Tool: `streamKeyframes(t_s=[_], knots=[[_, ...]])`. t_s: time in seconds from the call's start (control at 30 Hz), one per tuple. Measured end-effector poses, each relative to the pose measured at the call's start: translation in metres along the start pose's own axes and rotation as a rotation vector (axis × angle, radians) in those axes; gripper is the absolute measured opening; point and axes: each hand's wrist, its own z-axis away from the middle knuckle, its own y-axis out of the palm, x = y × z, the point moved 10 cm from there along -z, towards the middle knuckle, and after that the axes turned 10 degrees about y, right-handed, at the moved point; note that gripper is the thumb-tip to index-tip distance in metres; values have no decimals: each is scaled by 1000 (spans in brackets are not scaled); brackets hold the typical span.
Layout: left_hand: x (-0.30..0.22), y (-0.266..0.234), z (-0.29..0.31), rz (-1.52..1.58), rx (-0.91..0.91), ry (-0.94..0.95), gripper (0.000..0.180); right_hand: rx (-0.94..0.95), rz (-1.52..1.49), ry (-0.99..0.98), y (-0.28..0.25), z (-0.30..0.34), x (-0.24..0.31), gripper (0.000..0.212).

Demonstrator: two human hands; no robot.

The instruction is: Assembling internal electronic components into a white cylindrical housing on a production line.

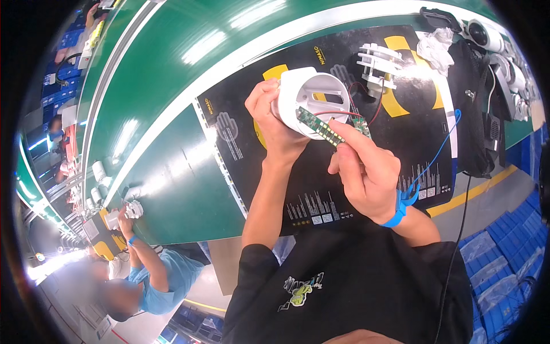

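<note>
From here I see yellow lettering (319, 55) and square codes (317, 220) on the black mat (312, 175). The black shirt (366, 272) bears lettering too.

It appears to be an electronics assembly workshop: a long green counter (189, 192) carries white device parts (378, 64), the person (349, 281) holds a bare circuit board (318, 126) and white housing (291, 94) and wears a corded blue wrist strap (396, 215), a co-worker (172, 281) handles white parts (113, 220), and blue bins (504, 252) stand beside a yellow floor line (487, 184).
</note>
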Motion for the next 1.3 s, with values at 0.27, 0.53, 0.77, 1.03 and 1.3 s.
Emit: streamKeyframes(t_s=[0.27,0.53,0.77,1.03,1.3], knots=[[1,-2,0,52,-27,-13,89,-17,-6,-23,1,0,1,32],[0,0,1,19,-2,-20,91,-11,91,-63,-2,0,11,33],[-1,2,2,18,13,-10,91,-23,147,-108,-6,0,21,33],[-2,5,4,44,21,26,81,-24,197,-75,-9,2,23,32],[-6,2,5,71,16,50,89,125,330,14,-8,-13,40,26]])
